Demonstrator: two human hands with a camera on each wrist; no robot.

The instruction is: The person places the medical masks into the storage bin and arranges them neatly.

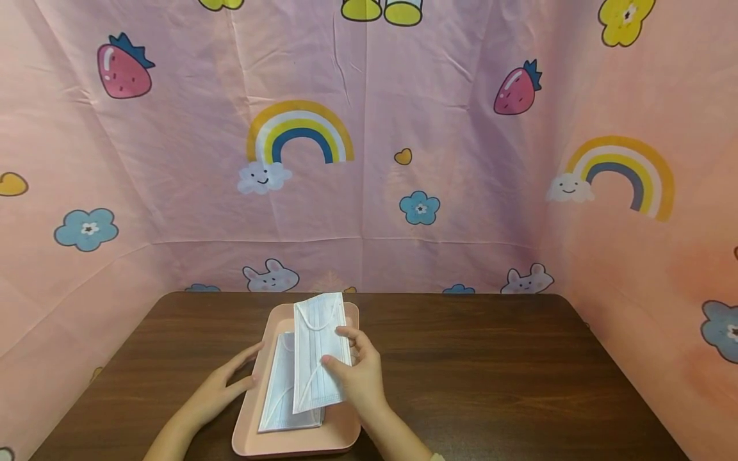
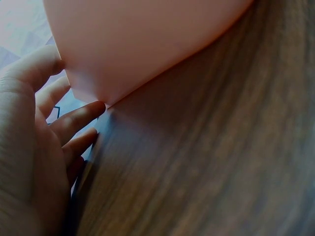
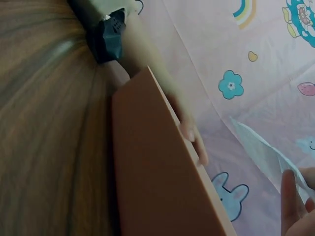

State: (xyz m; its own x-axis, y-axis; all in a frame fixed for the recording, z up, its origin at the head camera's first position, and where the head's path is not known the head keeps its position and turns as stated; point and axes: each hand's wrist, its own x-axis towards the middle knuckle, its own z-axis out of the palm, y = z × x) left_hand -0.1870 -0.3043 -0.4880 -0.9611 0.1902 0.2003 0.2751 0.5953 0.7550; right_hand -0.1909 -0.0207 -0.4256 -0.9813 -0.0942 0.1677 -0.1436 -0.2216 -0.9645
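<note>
My right hand [image 1: 363, 374] pinches a white pleated disposable face mask [image 1: 318, 349] between thumb and fingers, raised over a pink tray [image 1: 340, 435]. In the right wrist view, that face mask [image 3: 263, 150] appears nearly edge-on above the tray's rim. Under it, more face masks [image 1: 282, 390] lie in the tray, partly hidden by the raised one. At the tray's left side, my left hand [image 1: 219, 387] touches the outer wall with spread, fairly straight fingers. The left wrist view shows those fingers [image 2: 81, 118] against the tray's side [image 2: 142, 44].
A dark brown wooden table [image 1: 490, 384] carries the tray left of its middle. Pink and purple cloth [image 1: 450, 269] printed with rainbows, strawberries and flowers hangs behind the table and along both sides. A dark device [image 3: 106, 39] is strapped at the left wrist.
</note>
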